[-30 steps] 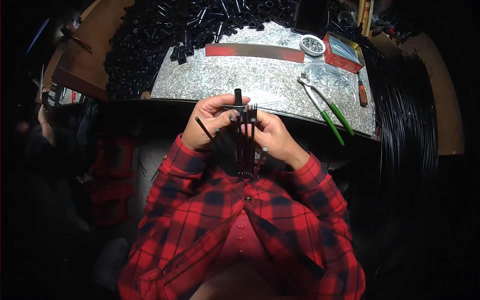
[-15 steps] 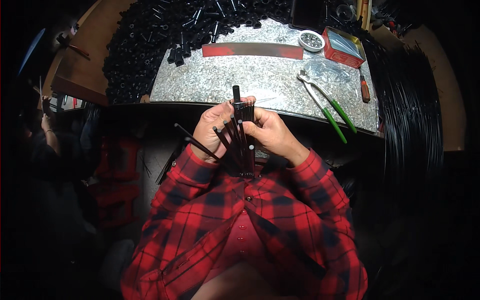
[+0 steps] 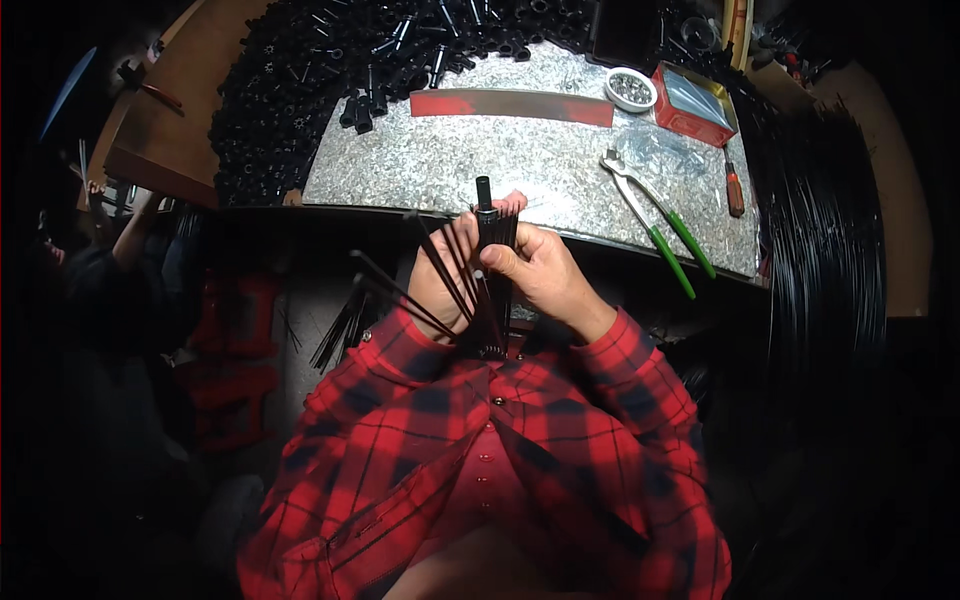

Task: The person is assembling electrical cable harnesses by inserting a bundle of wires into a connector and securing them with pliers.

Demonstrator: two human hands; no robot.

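Just in front of the table edge, both hands hold a bundle of thin black ribs point(image 3: 498, 236) gathered around a dark tube point(image 3: 484, 190), like an umbrella frame. The tube's end sticks up above the fingers. My left hand point(image 3: 430, 285) is wrapped round the bundle from the left, its fingertips showing beyond it. Several loose rods point(image 3: 397, 290) fan out across that palm. My right hand point(image 3: 552, 275) grips from the right, thumb pressed on the ribs. The lower ends disappear against my shirt.
A heap of black tubular parts point(image 3: 290, 110) covers the table's back left. On the speckled tabletop point(image 3: 450, 160) lie a red-grey strip point(image 3: 510, 108), a white bowl point(image 3: 631, 90), a red box point(image 3: 693, 105), green-handled pincers point(image 3: 655, 220) and a screwdriver point(image 3: 735, 190). Long black rods point(image 3: 825, 220) hang at right.
The fanned rods have swung left across my left palm, and fewer stand in front of the bundle. My right thumb has shifted onto the ribs. At far left a person's arm has moved.
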